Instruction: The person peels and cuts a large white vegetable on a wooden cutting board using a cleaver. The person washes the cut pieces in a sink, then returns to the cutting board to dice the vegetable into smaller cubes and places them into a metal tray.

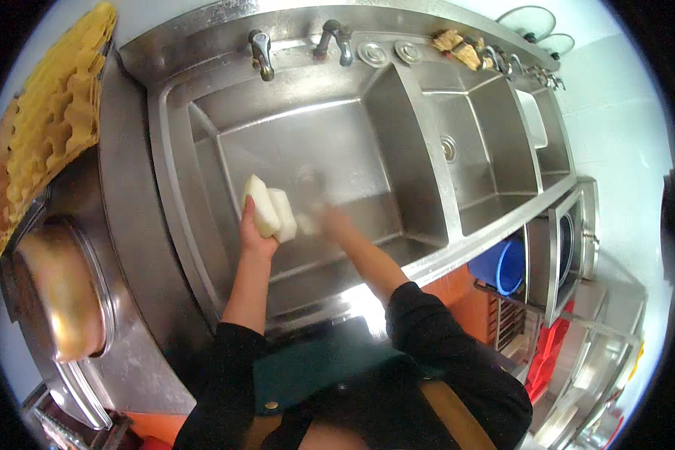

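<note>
My left hand holds two white blocks side by side, which look like pieces of peeled radish; the thumb lies along the left one. Close by on the right, my right hand is blurred by motion. Beside its fingers is a pale, blurred patch; whether the hand grips it cannot be told. Both hands are over the large left basin of a stainless steel sink. The drain lies beyond them, blurred.
Two faucets stand at the back rim, with round metal strainers and brushes to their right. Smaller basins adjoin on the right. A large metal pot and a yellow, bumpy stack are at the left. A blue bucket stands below right.
</note>
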`<action>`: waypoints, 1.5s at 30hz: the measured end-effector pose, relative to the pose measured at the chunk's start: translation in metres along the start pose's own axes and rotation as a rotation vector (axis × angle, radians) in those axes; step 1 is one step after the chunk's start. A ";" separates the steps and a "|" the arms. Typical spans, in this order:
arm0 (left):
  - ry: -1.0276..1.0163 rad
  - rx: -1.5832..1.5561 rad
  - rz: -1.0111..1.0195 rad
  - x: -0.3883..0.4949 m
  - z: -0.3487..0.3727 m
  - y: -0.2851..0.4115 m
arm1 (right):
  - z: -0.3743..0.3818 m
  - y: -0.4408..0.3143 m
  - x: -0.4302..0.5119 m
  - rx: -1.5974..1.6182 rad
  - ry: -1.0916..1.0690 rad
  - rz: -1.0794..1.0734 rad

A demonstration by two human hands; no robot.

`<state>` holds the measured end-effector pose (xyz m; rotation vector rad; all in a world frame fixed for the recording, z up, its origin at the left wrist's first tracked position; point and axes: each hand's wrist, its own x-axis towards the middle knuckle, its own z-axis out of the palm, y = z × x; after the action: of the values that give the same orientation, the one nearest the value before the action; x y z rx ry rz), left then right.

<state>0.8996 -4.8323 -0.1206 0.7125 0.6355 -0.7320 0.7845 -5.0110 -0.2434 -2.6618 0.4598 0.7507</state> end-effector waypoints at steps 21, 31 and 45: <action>-0.361 0.021 -0.168 0.159 0.194 -0.060 | -0.469 0.011 0.084 -0.712 0.686 -0.445; -0.320 0.034 -0.218 0.189 0.227 -0.071 | -0.366 0.063 0.090 0.584 1.145 -0.507; -0.441 0.160 -0.277 0.199 0.175 -0.067 | 0.055 -0.003 0.001 -0.016 0.185 -0.167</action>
<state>1.0104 -5.0737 -0.1832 0.5866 0.2739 -1.1664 0.7620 -4.9871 -0.2871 -2.7547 0.2729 0.4639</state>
